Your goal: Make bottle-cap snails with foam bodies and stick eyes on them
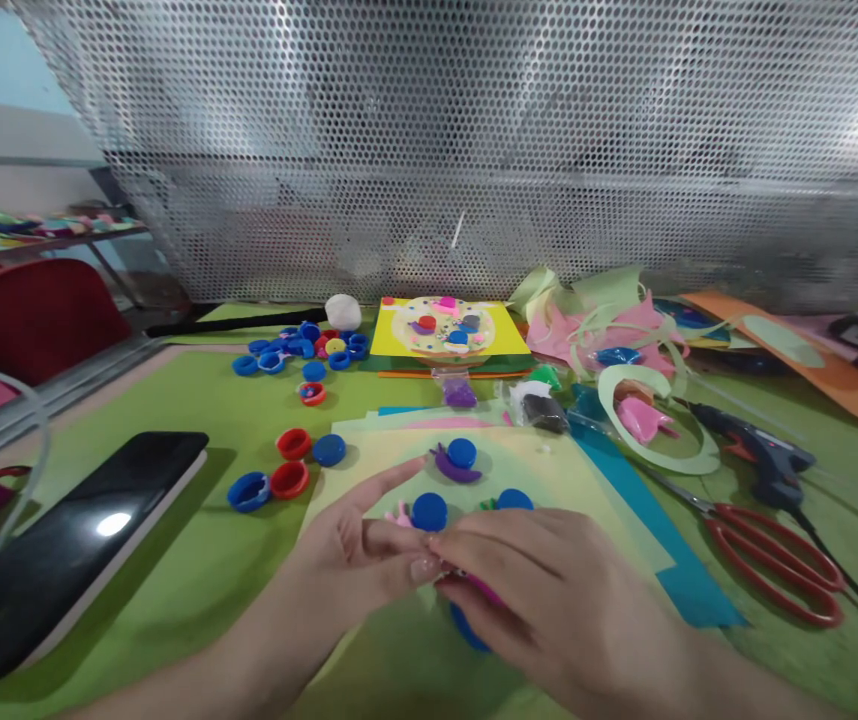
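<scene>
My left hand and my right hand meet over a cream paper sheet. The left index finger stretches forward while its thumb and another finger press together at my right fingertips; what they pinch is hidden. Under my right fingers shows a magenta clay piece, closed in by them. A blue bottle cap lies partly covered below it. Just ahead are a blue cap on a purple clay body, a blue cap with pink clay and a blue cap with green clay.
To the left lie a phone, red caps and a pile of blue caps. On the right are scissors and a glue gun. A decorated yellow card and paper scraps stand behind.
</scene>
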Tool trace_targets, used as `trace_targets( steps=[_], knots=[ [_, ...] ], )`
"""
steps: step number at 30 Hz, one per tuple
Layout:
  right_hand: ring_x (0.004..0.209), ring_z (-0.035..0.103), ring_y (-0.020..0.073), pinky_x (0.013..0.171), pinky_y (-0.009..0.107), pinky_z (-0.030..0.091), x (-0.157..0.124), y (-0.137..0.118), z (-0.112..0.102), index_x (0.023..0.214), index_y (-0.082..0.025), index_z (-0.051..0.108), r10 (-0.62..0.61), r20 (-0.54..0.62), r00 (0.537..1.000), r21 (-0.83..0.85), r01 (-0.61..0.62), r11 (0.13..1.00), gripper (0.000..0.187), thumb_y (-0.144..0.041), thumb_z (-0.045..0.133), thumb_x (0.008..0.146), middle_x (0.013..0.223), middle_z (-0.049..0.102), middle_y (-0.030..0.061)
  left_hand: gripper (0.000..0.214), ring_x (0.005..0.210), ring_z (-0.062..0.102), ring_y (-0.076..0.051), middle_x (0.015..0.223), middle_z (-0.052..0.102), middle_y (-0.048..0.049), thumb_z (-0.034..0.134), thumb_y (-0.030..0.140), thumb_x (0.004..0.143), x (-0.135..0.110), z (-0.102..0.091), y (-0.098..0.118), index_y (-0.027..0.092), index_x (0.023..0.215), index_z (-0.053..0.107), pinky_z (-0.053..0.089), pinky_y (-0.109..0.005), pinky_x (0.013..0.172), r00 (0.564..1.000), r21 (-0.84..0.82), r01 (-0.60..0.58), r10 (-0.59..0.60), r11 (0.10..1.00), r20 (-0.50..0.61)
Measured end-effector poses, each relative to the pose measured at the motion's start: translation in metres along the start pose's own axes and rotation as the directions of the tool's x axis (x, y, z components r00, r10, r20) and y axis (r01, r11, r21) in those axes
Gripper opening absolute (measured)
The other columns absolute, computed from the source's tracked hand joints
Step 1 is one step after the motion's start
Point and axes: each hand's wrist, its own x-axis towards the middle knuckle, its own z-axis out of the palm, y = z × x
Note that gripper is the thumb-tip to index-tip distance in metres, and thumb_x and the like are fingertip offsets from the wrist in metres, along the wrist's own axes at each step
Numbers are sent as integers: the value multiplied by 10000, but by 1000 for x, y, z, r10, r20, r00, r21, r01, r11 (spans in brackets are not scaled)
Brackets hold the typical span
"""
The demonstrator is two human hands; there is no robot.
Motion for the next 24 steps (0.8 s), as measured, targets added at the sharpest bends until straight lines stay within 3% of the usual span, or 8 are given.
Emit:
trace_targets(
  steps=[8, 14, 24],
  knots=[
    [723, 671, 130, 613, 223, 535, -1, 2, 1, 962, -139, 635, 24, 88, 996, 61, -30, 998, 192, -169, 461, 889, 875, 721, 54, 843, 643, 640, -136, 613, 705, 20, 825, 241, 570, 2, -5, -3, 151, 1298, 409, 479, -269, 688, 998, 36, -37, 38, 999, -53],
    [738, 668, 130, 620, 228, 527, -1, 3, 0, 995, -139, 628, 32, 160, 987, 102, -49, 994, 210, -182, 442, 910, 888, 713, 36, 832, 635, 631, -122, 583, 676, 57, 824, 168, 561, 4, -7, -5, 175, 1280, 406, 491, -268, 681, 998, 34, -63, 64, 997, -22],
    [791, 657, 147, 648, 240, 506, -5, 5, -2, 1020, -155, 615, 72, 166, 983, 121, -93, 988, 187, -184, 480, 894, 944, 699, 51, 722, 619, 653, -143, 599, 692, 37, 831, 187, 550, 7, -11, -8, 208, 1190, 498, 505, -262, 647, 991, 11, -134, 134, 991, -13]
  ],
)
